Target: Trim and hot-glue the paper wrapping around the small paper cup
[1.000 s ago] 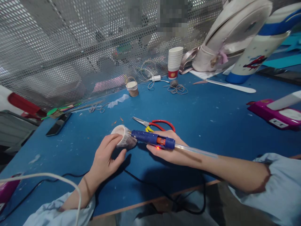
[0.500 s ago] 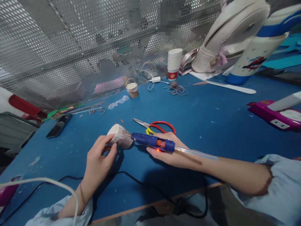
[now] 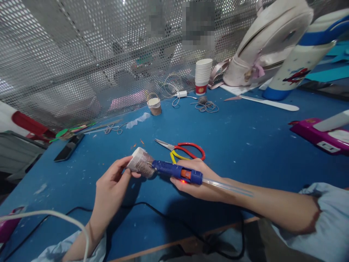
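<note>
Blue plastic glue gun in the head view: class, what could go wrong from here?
Burn: the blue plastic glue gun points at the white-and-brown tapered cup, close to the left hand; if it is hot, a slip might burn that hand.

Knock: the metal scissors with red and yellow handles lie right by the right hand, which could bump them.

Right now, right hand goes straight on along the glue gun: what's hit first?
Likely the cup in the left hand. The glue gun leads the right hand, its nozzle at or very near the cup's side; contact is hard to tell.
</note>
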